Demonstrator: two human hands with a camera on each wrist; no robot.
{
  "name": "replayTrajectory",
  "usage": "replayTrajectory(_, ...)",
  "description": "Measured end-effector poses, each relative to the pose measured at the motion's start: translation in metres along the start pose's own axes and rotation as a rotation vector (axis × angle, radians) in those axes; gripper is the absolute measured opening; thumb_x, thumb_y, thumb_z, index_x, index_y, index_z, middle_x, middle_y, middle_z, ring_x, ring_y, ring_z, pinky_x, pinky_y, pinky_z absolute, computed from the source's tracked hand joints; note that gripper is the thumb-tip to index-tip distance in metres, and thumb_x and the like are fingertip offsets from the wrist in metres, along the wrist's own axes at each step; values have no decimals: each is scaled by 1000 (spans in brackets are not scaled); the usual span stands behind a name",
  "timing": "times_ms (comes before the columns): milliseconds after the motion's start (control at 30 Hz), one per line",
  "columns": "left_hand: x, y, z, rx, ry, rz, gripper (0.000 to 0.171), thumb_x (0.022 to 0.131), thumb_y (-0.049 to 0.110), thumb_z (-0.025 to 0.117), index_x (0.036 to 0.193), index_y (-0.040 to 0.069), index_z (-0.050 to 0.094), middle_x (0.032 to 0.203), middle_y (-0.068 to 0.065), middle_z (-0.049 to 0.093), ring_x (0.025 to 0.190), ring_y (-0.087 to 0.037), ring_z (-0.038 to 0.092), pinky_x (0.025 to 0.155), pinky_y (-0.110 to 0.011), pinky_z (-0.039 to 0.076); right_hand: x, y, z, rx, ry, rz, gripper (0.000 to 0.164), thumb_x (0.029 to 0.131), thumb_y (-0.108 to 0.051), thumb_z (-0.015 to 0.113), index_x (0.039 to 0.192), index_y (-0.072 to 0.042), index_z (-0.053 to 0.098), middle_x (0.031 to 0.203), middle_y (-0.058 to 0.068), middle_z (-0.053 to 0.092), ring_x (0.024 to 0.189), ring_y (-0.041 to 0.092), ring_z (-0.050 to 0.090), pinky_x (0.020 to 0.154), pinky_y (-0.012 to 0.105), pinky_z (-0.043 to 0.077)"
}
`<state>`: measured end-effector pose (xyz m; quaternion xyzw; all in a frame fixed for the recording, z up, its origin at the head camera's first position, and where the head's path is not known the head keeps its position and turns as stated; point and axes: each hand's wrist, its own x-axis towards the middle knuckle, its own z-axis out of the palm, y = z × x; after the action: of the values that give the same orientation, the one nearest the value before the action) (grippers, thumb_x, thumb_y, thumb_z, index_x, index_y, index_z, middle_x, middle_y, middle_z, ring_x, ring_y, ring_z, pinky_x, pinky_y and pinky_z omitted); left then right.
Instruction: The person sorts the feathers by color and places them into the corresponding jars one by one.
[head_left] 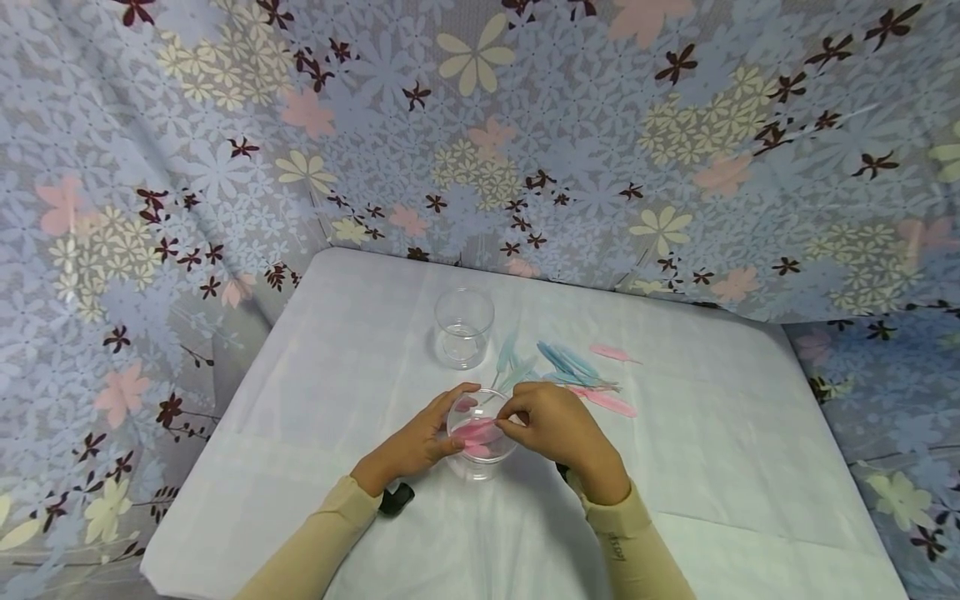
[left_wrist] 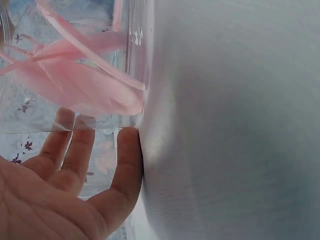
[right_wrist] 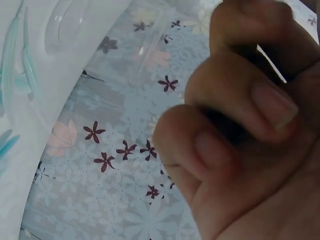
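Note:
My left hand (head_left: 412,442) holds a clear plastic cup (head_left: 480,477) near the table's front, fingers and thumb round its side. Pink feathers (head_left: 474,433) lie inside the cup. In the left wrist view the feathers (left_wrist: 82,85) show through the clear wall, with fingertips (left_wrist: 129,145) against it low down. Over the cup's right rim, my right hand (head_left: 558,425) pinches the end of a pink feather between thumb and forefinger. Its other fingers (right_wrist: 220,105) are curled toward the palm in the right wrist view, where the pinch itself is out of sight.
A second clear cup (head_left: 463,333) stands behind the held one. Pale teal feathers (head_left: 507,353) and blue feathers (head_left: 566,362) lie to its right, with pink feathers (head_left: 611,403) beside them. A white cloth covers the table (head_left: 720,467); a flowered curtain (head_left: 570,150) hangs behind.

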<state>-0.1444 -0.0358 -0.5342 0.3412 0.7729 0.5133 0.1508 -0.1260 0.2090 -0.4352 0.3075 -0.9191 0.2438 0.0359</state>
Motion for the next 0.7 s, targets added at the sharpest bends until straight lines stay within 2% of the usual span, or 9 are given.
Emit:
replayTrajectory(200, -1, -1, 0, 11, -3, -1, 83, 89, 80, 43, 158, 39, 19, 154, -13, 40, 139, -22, 44, 101, -48, 45, 2, -4, 9, -53, -24, 6, 4, 85, -21, 80, 81, -20, 81, 69, -16, 54, 59, -2, 46, 56, 19, 41)
replayTrajectory(467, -1, -6, -1, 51, 1, -20, 90, 83, 89, 36, 157, 41, 19, 150, -6, 44, 135, -21, 47, 95, -38, 48, 1, -5, 9, -30, -12, -2, 7, 85, -25, 82, 88, -19, 82, 68, -15, 55, 59, -1, 44, 55, 19, 39)
replayTrajectory(567, -1, -6, -1, 45, -2, -31, 92, 81, 90, 37, 157, 42, 18, 150, -6, 44, 136, -21, 46, 99, -43, 47, -6, 9, 0, 43, 72, 24, 10, 85, -25, 82, 92, -18, 82, 66, -15, 50, 59, 0, 41, 56, 21, 38)
replayTrajectory(633, 0, -5, 0, 35, 0, -36, 93, 80, 91, 37, 157, 43, 18, 151, -6, 43, 138, -22, 44, 104, -47, 45, -13, 30, -12, 72, 158, 60, 9, 87, -23, 81, 94, -18, 82, 66, -14, 49, 60, 2, 42, 56, 23, 39)
replayTrajectory(700, 0, -4, 2, 31, 12, -33, 94, 80, 91, 37, 157, 42, 18, 150, -7, 43, 139, -23, 44, 106, -49, 44, -20, 57, -26, 48, 249, 118, 8, 88, -19, 80, 95, -15, 81, 68, -11, 52, 63, 7, 46, 58, 26, 40)
